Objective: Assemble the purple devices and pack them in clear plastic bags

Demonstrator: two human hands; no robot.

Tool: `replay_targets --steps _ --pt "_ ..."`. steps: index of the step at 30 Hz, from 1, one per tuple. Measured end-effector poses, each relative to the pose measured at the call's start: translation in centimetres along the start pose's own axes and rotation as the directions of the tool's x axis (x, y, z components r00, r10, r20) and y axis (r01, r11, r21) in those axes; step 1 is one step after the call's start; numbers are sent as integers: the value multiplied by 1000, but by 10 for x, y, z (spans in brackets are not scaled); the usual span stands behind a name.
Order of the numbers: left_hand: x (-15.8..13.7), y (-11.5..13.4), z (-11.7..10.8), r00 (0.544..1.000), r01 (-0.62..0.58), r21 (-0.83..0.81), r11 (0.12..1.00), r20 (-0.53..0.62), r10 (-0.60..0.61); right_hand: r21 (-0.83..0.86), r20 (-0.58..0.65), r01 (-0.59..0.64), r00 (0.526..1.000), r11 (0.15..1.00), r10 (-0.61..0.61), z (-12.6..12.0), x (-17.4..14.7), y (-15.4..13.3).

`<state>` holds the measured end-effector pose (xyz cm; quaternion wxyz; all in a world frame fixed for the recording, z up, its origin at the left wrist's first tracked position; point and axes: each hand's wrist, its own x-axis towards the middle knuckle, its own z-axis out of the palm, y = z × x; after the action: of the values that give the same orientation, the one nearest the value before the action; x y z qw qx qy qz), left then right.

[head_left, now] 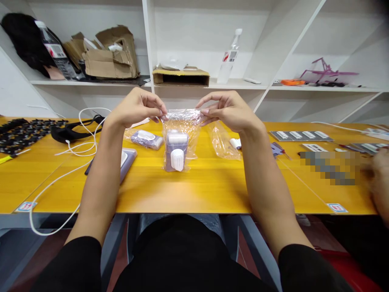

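Both hands pinch the top edge of a clear plastic bag (194,121), one at each upper corner. Inside it, low down, is a purple device (168,156) with a pale roller at its top and a white cap-like piece (177,159) on its front. My left hand (138,106) has thumb and fingertips closed on the left corner. My right hand (226,106) grips the right corner in the same way. A second bagged purple device (146,138) lies left of the bag. Behind my left forearm is another purple item (129,162), partly hidden. To the right lies another clear bag (223,140).
White cables (68,174) loop over the table (185,194) at left, near black straps (73,132). White shelves behind hold bottles (228,59) and cardboard boxes (111,56). A tray of white parts (300,136) lies at right, where another person's hand (381,174) shows.
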<state>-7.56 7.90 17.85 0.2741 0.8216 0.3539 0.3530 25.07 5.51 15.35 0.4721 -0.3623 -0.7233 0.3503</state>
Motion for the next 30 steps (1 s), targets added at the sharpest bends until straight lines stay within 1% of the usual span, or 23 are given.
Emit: replay_targets --steps 5,8,12,16,21,22,24,27,30 --pt "-2 2 -2 999 49 6 999 -2 -49 -5 -47 28 999 1000 -28 1 -1 0" --pt "-3 3 -4 998 58 0 998 7 -58 -10 -42 30 999 999 -31 1 -2 0" --pt "-5 5 -6 999 42 10 999 10 -42 -17 0 17 1000 1000 -17 -1 -5 -5" --pt "-6 7 -5 1000 15 31 999 17 -16 -69 42 1 999 998 2 -2 -10 -16" --pt "-4 8 3 999 17 107 994 -53 -12 -163 180 18 984 986 12 -7 -18 -33" --pt "-4 9 5 997 17 129 991 -71 -8 -170 190 24 982 985 9 -7 -19 -35" --pt "-2 8 9 995 17 163 987 -101 0 -172 157 26 988 985 1 -5 -20 -35" --pt "1 6 13 993 -6 174 985 -114 26 -175 63 26 998 984 -15 2 -19 -31" --pt "3 2 14 994 -43 147 988 -98 58 -148 39 34 999 988 -28 7 -16 -26"
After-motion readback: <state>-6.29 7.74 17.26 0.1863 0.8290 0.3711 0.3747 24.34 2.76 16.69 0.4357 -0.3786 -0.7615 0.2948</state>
